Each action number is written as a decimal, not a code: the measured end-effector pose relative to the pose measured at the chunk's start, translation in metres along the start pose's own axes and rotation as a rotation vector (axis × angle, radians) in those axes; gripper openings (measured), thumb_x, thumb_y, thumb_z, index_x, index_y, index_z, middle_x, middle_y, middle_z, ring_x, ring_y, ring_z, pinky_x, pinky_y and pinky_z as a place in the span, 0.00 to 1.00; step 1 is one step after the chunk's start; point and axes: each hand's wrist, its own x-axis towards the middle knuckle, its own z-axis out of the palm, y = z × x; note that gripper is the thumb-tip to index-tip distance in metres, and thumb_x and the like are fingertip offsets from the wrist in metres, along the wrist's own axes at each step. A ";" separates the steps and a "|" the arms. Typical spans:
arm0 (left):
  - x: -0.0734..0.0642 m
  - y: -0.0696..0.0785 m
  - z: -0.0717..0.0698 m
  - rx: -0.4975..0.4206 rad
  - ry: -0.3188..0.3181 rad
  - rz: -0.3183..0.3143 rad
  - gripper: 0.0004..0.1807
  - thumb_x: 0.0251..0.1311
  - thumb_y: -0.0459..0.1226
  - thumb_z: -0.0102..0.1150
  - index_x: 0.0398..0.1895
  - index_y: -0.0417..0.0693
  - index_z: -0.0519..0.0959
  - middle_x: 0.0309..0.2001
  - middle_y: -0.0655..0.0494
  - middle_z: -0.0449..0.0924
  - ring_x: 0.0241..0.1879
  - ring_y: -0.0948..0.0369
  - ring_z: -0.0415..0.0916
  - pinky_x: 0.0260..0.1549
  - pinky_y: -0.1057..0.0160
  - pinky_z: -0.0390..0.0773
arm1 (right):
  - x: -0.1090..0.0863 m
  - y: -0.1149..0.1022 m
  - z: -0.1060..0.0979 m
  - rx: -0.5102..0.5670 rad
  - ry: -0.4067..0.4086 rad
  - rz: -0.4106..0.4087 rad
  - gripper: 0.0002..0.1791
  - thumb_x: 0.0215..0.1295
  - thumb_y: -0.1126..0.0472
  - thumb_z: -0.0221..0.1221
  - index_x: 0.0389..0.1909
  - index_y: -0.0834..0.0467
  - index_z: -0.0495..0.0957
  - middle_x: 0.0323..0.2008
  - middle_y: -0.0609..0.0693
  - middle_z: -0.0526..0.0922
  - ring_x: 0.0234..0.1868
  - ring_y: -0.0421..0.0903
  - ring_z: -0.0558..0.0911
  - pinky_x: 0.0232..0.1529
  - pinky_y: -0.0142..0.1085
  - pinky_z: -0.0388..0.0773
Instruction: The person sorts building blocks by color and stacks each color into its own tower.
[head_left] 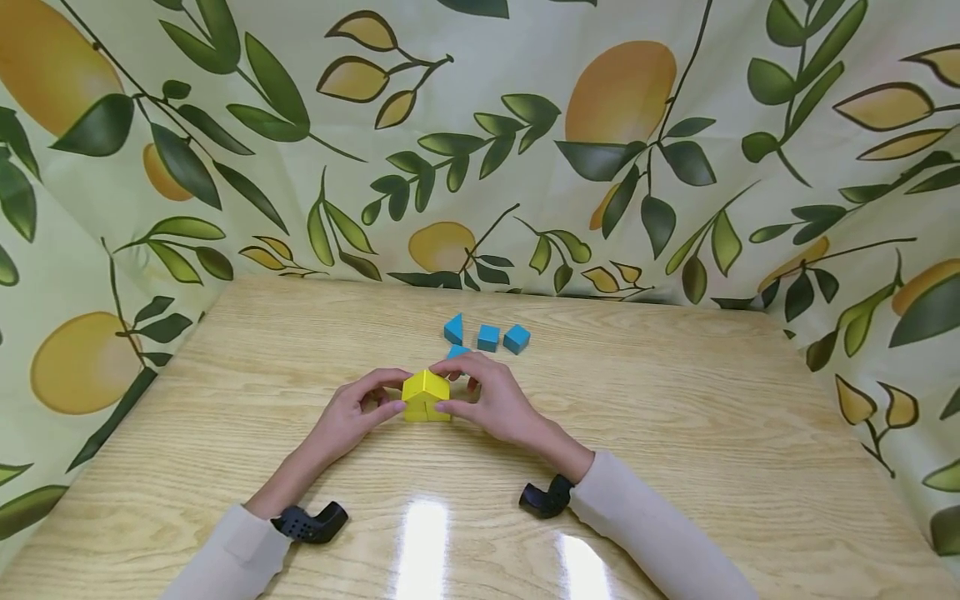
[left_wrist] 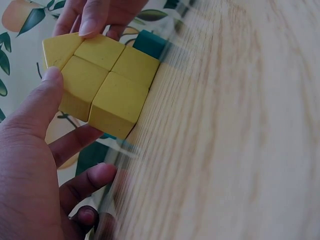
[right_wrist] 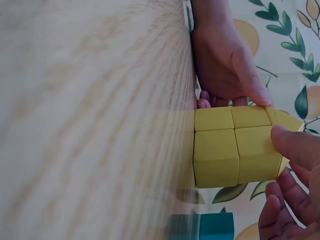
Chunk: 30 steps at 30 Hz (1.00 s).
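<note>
Between the two hands stands a small house shape of yellow blocks: two rows of two cubes, with a triangular block as a roof on top. My left hand grips its left side, thumb at the upper cube just under the roof and index finger behind. From the right, my right hand pinches the upper cube with the thumb in front and fingers at the back. The bottom row rests on the wooden table. In both wrist views the cubes sit close together with thin seams.
Just behind the yellow blocks lie a blue triangular block and two blue cubes. Another blue piece is partly hidden behind my right hand. A fruit-patterned cloth hangs along the far edge of the table.
</note>
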 end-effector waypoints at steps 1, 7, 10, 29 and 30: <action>0.000 -0.001 0.000 0.001 0.000 -0.002 0.19 0.61 0.37 0.63 0.56 0.55 0.76 0.47 0.57 0.80 0.32 0.60 0.73 0.30 0.66 0.71 | 0.000 0.000 0.000 0.003 0.003 0.002 0.24 0.53 0.60 0.71 0.53 0.53 0.78 0.47 0.42 0.80 0.43 0.49 0.77 0.35 0.38 0.75; 0.000 -0.002 0.001 0.001 -0.002 -0.004 0.19 0.61 0.38 0.63 0.55 0.58 0.76 0.47 0.60 0.79 0.32 0.60 0.73 0.30 0.65 0.71 | 0.000 0.002 0.002 0.010 0.013 0.008 0.26 0.53 0.60 0.71 0.54 0.53 0.78 0.45 0.43 0.80 0.42 0.48 0.77 0.35 0.34 0.75; 0.000 0.004 0.000 -0.003 -0.003 -0.015 0.19 0.61 0.36 0.63 0.56 0.55 0.76 0.48 0.57 0.80 0.32 0.59 0.73 0.30 0.65 0.71 | 0.000 0.001 0.002 0.015 0.013 0.014 0.26 0.53 0.60 0.70 0.55 0.53 0.78 0.44 0.44 0.79 0.42 0.46 0.76 0.35 0.33 0.75; -0.001 -0.002 0.001 0.011 0.002 0.002 0.19 0.61 0.37 0.63 0.55 0.59 0.76 0.48 0.61 0.79 0.32 0.60 0.73 0.30 0.66 0.71 | -0.001 -0.002 0.003 0.036 0.015 0.042 0.25 0.53 0.62 0.70 0.55 0.54 0.78 0.45 0.45 0.79 0.41 0.45 0.76 0.34 0.32 0.75; 0.000 -0.001 0.001 0.009 0.001 0.002 0.19 0.61 0.37 0.63 0.55 0.59 0.76 0.48 0.61 0.79 0.33 0.60 0.73 0.30 0.66 0.71 | -0.001 -0.002 0.003 0.035 0.015 0.042 0.25 0.53 0.62 0.70 0.54 0.54 0.78 0.45 0.45 0.79 0.41 0.45 0.76 0.34 0.32 0.75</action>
